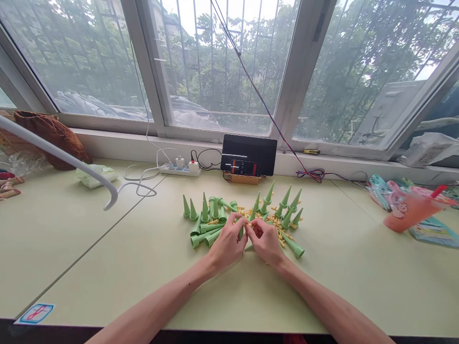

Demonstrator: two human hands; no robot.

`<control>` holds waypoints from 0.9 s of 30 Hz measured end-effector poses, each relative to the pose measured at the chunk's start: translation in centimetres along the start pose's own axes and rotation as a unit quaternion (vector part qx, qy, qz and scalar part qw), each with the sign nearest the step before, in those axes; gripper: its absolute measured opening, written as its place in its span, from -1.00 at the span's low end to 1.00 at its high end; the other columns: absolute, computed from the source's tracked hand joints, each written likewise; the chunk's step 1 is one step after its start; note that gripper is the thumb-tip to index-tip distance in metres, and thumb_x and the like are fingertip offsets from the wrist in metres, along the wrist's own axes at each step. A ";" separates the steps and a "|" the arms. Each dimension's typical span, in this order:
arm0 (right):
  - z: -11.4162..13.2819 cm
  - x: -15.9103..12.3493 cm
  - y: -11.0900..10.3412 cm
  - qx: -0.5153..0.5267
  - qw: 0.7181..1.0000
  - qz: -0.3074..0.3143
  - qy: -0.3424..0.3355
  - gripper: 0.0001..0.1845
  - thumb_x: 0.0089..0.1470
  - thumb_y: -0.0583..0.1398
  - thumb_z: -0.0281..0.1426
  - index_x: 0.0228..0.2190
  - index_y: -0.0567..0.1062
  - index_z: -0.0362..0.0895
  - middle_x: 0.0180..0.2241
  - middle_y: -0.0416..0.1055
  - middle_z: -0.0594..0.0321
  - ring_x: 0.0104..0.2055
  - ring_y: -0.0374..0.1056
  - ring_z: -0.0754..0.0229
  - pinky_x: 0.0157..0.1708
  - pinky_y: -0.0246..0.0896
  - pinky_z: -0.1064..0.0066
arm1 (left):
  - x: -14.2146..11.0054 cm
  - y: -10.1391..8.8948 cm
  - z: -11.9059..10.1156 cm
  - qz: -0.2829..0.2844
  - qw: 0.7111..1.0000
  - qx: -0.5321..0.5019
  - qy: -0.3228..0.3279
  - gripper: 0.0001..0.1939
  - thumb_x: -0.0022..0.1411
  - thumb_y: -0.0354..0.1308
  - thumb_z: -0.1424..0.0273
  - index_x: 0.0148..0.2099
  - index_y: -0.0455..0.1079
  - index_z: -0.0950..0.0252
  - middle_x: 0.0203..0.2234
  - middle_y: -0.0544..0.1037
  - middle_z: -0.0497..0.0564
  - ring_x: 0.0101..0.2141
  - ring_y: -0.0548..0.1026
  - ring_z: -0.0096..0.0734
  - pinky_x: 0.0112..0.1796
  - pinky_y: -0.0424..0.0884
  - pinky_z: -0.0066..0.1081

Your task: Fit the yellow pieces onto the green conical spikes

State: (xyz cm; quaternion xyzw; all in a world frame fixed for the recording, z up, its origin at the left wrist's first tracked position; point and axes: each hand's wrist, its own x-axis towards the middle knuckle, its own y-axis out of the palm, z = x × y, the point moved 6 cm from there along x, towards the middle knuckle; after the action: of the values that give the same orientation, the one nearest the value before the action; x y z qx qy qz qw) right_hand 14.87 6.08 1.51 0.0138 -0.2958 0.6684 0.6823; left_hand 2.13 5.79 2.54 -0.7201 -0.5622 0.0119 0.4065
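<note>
My left hand (228, 237) is closed around a green plastic cone (241, 233), most of it hidden by the fingers. Close against it, my right hand (266, 240) pinches at the cone's top, where a bit of a small yellow plastic piece (250, 224) shows between the fingertips. Left of the hands, several green cones stand upright or lie flat, one a lying cone (211, 227). To the right, more cones stand with yellow pieces stuck in them, such as an upright cone (286, 196). Loose yellow pieces (280, 222) lie scattered behind and beside my right hand.
A black tablet (248, 145) leans at the back with a phone (245, 167) before it. A power strip (180, 168) sits to their left. At the right are a red drink cup (412, 210) and coiled cables (311, 175). A white curved bar (71, 160) crosses the left side.
</note>
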 end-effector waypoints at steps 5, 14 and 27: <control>-0.1 0.0 0.0 0.003 1.000 -0.002 0.008 -0.60 0.22 0.15 -0.10 -0.52 0.35 -0.11 -0.65 0.19 0.39 -0.62 0.04 0.31 -0.59 -0.07 0.45 | 0.0 0.0 0.1 0.005 1.000 -0.007 -0.004 -0.86 0.33 -0.03 0.48 -0.11 0.30 0.23 -0.06 0.29 0.07 -0.53 0.37 -0.61 -0.44 0.46 -0.43; -0.2 0.0 0.0 0.000 1.000 -0.002 0.011 -0.60 0.20 0.17 -0.12 -0.55 0.36 -0.12 -0.67 0.15 0.41 -0.62 0.00 0.31 -0.60 -0.09 0.44 | 0.1 0.0 0.1 0.000 1.000 0.003 -0.007 -0.84 0.31 -0.01 0.49 -0.07 0.31 0.23 -0.06 0.28 0.06 -0.53 0.35 -0.63 -0.44 0.43 -0.43; 0.2 0.0 -0.2 0.000 1.000 -0.008 0.003 -0.75 0.19 0.17 -0.21 -0.36 0.43 -0.14 -0.69 0.15 0.46 -0.64 0.07 0.31 -0.59 -0.05 0.47 | 0.2 -0.1 0.2 -0.006 1.000 0.008 0.001 -0.81 0.32 -0.01 0.50 -0.04 0.31 0.24 -0.06 0.28 0.08 -0.45 0.40 -0.56 -0.41 0.45 -0.44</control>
State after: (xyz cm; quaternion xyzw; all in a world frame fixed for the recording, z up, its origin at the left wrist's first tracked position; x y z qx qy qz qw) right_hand 14.93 5.97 1.74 0.0139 -0.2934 0.6629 0.6886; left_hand 2.01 6.01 2.56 -0.7136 -0.5660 0.0129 0.4127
